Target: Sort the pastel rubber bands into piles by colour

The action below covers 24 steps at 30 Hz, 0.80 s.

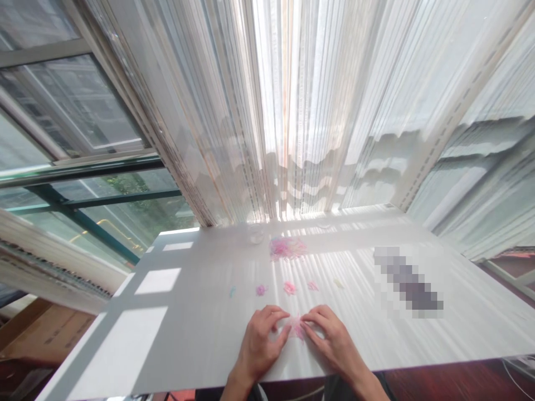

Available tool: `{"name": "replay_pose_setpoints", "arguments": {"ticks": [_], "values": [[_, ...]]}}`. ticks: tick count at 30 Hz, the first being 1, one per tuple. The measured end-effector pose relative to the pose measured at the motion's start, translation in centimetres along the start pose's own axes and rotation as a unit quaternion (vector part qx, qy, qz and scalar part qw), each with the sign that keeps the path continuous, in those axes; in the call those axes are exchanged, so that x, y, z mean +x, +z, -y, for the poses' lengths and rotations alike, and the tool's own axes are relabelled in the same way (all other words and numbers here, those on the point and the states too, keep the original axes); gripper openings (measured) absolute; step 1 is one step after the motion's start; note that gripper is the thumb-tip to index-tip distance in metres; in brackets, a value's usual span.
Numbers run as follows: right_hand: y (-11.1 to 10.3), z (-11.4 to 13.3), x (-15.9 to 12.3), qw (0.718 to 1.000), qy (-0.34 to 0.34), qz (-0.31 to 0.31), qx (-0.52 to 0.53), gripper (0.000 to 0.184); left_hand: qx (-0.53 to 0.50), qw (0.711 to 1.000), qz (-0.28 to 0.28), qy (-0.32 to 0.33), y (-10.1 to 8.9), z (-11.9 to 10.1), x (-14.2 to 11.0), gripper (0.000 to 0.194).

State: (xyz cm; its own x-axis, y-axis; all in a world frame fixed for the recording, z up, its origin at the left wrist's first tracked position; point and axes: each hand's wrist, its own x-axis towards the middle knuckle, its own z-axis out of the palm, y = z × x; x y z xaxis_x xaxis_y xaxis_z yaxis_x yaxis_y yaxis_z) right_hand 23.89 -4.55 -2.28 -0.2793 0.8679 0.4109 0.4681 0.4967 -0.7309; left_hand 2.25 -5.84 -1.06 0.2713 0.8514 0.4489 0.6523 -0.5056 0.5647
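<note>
Near the table's front edge, a small loose pile of thin pink and purple pieces (297,327) lies between my hands. They look like little bands or strands, too small to tell which. My left hand (264,335) is at the pile's left side, thumb and forefinger curved together in a pinch. From the right, my right hand (331,338) meets the pile with its fingertips drawn together too. What either pinch holds is too small to make out. Just beyond lie small sorted clusters: teal (232,291), purple (261,290), red-pink (290,288), pink (312,286) and pale yellow (338,283).
Farther back, a larger mixed pink heap (288,248) lies beside a clear round container (256,234). A blurred-out dark object (408,283) is on the right of the white table (200,345). Sheer curtains (292,111) hang behind; a cardboard box (45,328) stands at left.
</note>
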Motion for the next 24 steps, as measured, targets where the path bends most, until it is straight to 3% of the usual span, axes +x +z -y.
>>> {"name": "replay_pose_setpoints", "arguments": {"ticks": [6, 12, 24], "values": [[-0.1, 0.3, -0.1, 1.0, -0.005, -0.001, -0.014, 0.026, -0.026, 1.0, -0.015, -0.007, 0.2, -0.3, 0.4, 0.017], [-0.4, 0.2, -0.2, 1.0, 0.007, 0.011, 0.006, 0.027, -0.031, 0.999, 0.019, -0.014, 1.1, -1.3, 0.9, 0.013], [-0.3, 0.1, -0.1, 1.0, 0.013, 0.025, -0.001, 0.021, -0.067, 0.997, 0.003, -0.04, 1.4, -1.1, 0.6, 0.015]]}}
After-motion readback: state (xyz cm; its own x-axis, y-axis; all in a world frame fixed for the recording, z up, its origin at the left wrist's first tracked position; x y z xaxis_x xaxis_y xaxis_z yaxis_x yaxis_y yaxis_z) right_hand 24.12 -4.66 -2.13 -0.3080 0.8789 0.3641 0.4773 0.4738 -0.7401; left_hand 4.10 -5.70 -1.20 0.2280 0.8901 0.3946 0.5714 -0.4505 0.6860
